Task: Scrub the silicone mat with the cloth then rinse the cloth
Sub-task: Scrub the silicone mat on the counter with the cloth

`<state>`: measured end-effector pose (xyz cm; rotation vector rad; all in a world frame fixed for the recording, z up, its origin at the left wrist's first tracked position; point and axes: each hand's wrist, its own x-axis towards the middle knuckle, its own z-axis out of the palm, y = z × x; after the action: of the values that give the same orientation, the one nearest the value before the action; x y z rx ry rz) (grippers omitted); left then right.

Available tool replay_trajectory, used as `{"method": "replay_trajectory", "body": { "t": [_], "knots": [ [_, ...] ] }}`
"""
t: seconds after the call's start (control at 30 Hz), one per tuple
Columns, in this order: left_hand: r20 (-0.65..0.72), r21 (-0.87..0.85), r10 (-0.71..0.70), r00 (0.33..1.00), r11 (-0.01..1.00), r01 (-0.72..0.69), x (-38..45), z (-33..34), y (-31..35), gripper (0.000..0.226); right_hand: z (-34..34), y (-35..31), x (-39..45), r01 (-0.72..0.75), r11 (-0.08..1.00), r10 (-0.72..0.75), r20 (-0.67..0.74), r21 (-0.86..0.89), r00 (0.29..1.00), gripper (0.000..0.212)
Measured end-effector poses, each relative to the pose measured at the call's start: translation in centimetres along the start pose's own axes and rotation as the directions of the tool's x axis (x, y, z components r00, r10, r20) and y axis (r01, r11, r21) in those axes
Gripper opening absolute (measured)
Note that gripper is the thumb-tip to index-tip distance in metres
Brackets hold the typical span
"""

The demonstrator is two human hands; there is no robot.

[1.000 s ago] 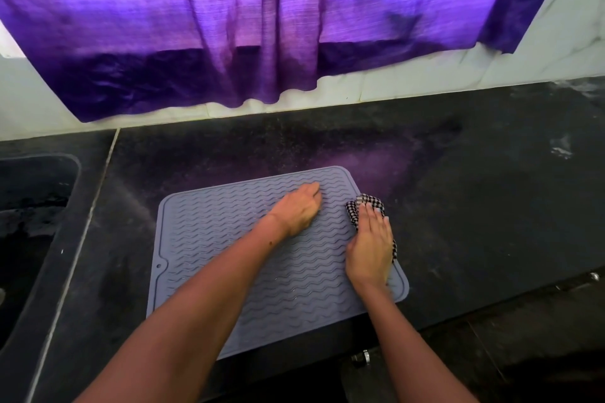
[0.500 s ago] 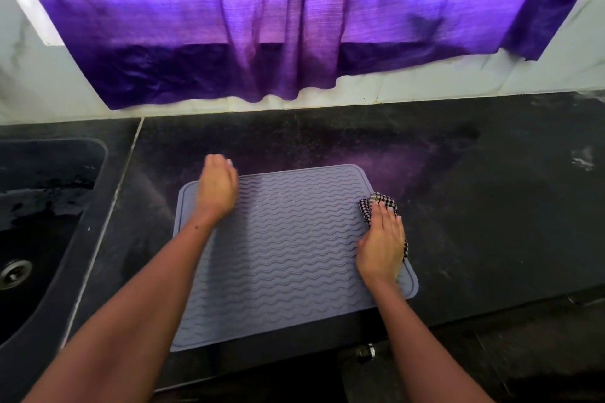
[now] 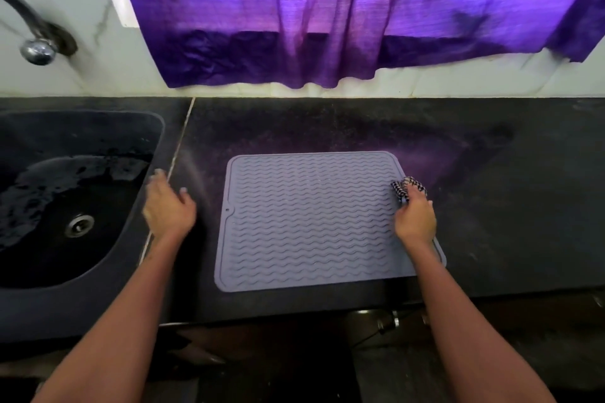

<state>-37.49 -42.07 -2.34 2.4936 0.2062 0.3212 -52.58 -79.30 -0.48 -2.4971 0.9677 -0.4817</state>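
Note:
A grey silicone mat [image 3: 314, 219] with wavy ridges lies flat on the black counter. At its right edge my right hand [image 3: 415, 219] grips a bunched black-and-white checked cloth [image 3: 409, 187], whose far end sticks out past my fingers. My left hand [image 3: 168, 206] is off the mat, blurred, over the counter between the mat and the sink, fingers relaxed and holding nothing.
A dark sink [image 3: 65, 206] with a metal drain [image 3: 79, 225] sits at the left, wet inside. A tap [image 3: 36, 39] comes out of the white wall above it. A purple curtain [image 3: 327, 10] hangs behind the counter [image 3: 491, 190]. The counter's front edge runs just below the mat.
My left hand slid leftward across the mat and off it toward the sink. My right hand stayed on the cloth at the mat's right edge. The view shifted left, revealing the sink and tap.

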Motion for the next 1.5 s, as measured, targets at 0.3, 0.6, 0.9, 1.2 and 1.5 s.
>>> {"method": "replay_trajectory", "body": {
  "t": [0.3,0.6,0.9,1.2,1.5],
  "knots": [
    [0.337,0.272,0.248,0.908,0.898,-0.346,-3.1,2.4,0.0,0.065,1.6,-0.1,-2.0,0.239,0.958,-0.201,0.226,-0.156,0.953,0.061],
    [0.34,0.29,0.225,0.913,0.899,-0.329,-3.0,2.3,0.1,0.077,-3.0,0.6,2.0,-0.407,0.572,0.154,0.394,0.712,0.906,0.038],
    [0.457,0.306,0.171,0.873,0.891,-0.335,-4.3,1.5,-0.1,0.065,-0.1,3.0,-5.0,0.202,0.974,-0.182,0.175,-0.102,0.968,0.062],
    [0.335,0.298,0.227,0.914,0.895,-0.331,-6.1,1.8,-0.5,0.058,-2.0,3.6,-1.5,-0.201,0.828,0.026,0.322,0.524,0.946,0.041],
    [0.291,0.246,0.248,0.924,0.914,-0.322,-6.4,1.4,-0.3,0.058,-0.7,0.3,-6.8,0.093,0.987,-0.112,0.138,0.134,0.984,0.055]
  ]
}}
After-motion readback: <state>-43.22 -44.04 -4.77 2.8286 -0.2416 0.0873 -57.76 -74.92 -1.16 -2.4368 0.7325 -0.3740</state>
